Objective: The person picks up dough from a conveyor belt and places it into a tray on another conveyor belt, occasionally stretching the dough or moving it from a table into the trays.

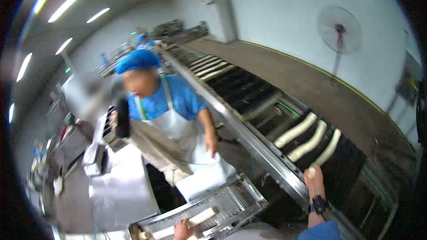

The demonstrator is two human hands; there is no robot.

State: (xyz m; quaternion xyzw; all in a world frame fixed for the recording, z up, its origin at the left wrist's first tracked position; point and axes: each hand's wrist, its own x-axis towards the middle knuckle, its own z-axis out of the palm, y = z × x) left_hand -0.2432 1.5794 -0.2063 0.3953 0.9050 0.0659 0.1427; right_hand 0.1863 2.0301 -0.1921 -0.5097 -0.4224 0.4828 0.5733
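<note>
My right hand (314,178) is closed around the near end of a long white dough strip (329,149), which lies on a black grooved tray (351,160). Two more dough strips (308,141) rest beside it in the grooves, slightly curved. At the bottom edge of the view, my left hand (182,230) has its fingers bent over another dough strip (202,217) on a perforated metal rack (222,199). Shorter dough ends show near that hand, partly hidden by it.
A metal conveyor rail (253,144) runs diagonally between the rack and the trays. A co-worker (167,98) in a blue cap and apron stands just across the rack. Left is a steel table (120,191); farther up the line, another black tray (240,86) holds dough strips.
</note>
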